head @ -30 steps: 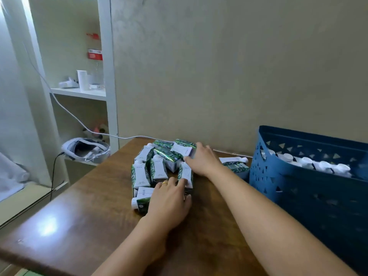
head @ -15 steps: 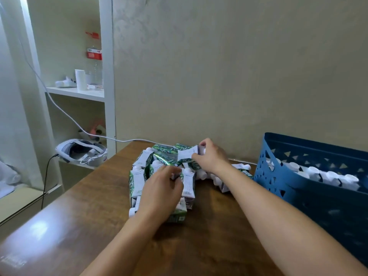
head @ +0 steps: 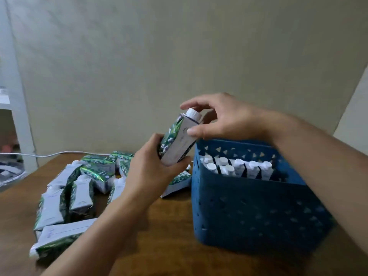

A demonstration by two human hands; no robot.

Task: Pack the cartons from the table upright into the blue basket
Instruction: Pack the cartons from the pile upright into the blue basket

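Aloft, carton (head: 177,139) tilted, cap up-right

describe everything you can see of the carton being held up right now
The held carton is a slim box, green patterned on one face, white on another, with a white screw cap on top. It is tilted, cap up and leaning toward the blue basket, above its left rim. The left hand grips its base; the right hand pinches near the cap.
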